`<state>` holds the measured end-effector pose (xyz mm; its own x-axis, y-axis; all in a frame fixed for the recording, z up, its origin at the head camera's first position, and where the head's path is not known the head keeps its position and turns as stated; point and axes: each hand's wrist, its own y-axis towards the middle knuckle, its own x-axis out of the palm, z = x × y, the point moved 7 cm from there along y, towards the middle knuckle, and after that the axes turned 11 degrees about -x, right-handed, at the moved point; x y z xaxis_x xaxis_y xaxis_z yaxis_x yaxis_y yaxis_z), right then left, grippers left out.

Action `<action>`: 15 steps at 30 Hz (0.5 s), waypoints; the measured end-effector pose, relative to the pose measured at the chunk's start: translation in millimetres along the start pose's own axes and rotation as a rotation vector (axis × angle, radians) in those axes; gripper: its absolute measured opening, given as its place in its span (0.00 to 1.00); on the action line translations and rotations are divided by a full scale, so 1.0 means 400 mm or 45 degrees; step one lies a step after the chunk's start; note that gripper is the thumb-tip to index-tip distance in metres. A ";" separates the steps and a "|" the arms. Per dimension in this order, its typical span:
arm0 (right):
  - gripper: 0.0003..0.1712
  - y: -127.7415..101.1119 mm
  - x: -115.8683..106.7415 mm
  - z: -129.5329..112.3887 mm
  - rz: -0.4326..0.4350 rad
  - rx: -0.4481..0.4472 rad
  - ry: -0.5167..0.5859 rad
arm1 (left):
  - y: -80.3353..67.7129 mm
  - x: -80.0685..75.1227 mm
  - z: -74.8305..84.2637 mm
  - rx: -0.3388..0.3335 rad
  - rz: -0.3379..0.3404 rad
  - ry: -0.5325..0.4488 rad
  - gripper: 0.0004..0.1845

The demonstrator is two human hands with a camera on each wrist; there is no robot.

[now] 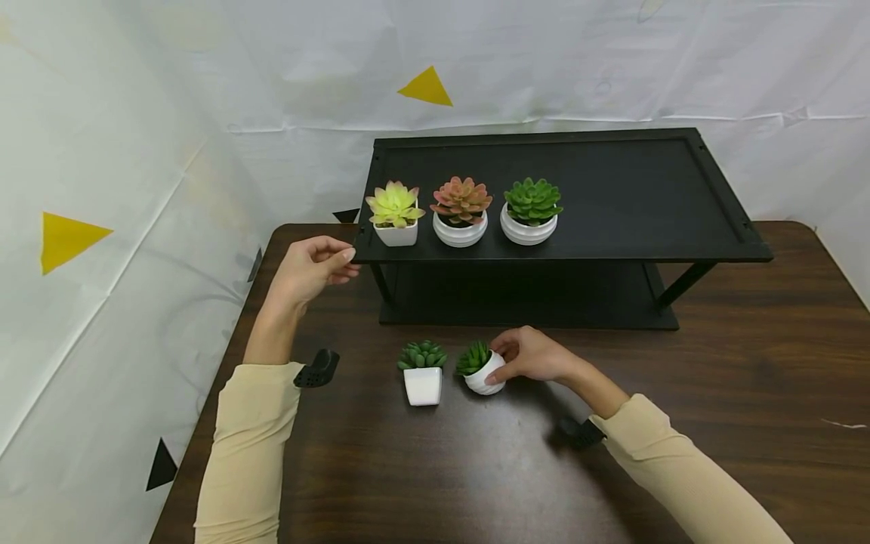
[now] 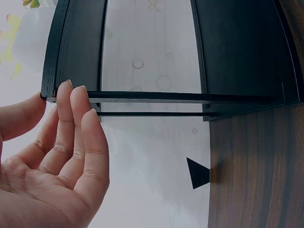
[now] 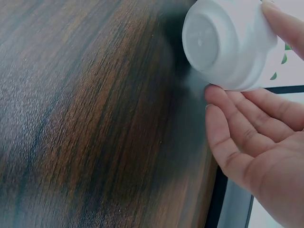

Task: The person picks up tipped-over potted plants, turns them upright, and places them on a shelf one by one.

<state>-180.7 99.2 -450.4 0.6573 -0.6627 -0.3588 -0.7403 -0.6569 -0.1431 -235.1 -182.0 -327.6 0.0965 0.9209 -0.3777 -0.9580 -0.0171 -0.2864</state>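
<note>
My right hand (image 1: 533, 355) holds a small potted succulent (image 1: 485, 375) with spiky green leaves by its round white pot, tilted to the left. In the right wrist view, thumb and fingers grip the white pot (image 3: 228, 42), whose underside faces the camera. Beside it, a succulent in a square white pot (image 1: 423, 385) stands upright on the table. With thumb and fingertips my left hand (image 1: 306, 272) pinches the front left corner of a black shelf (image 1: 632, 196). The left wrist view shows the thumb (image 2: 23, 116) against that corner.
On the upper shelf stand a yellow-green succulent (image 1: 396, 227), a reddish succulent (image 1: 461, 215) and a green succulent (image 1: 532, 215), all in white pots. Below is the lower black shelf (image 1: 516, 298), on a dark wooden table (image 1: 421, 483). White sheeting (image 1: 578, 60) hangs behind and at left.
</note>
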 end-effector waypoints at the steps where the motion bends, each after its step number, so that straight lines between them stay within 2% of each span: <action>1: 0.30 0.000 0.000 -0.001 -0.005 -0.012 0.004 | 0.000 0.000 0.000 -0.001 0.001 0.001 0.15; 15: 0.40 -0.016 0.004 0.001 -0.080 -0.056 0.001 | 0.001 0.000 -0.002 -0.003 -0.002 -0.024 0.14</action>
<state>-174.9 102.3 -450.5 0.7024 -0.6201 -0.3495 -0.6908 -0.7122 -0.1246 -235.3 -182.5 -328.4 0.0928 0.9282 -0.3604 -0.9572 -0.0165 -0.2888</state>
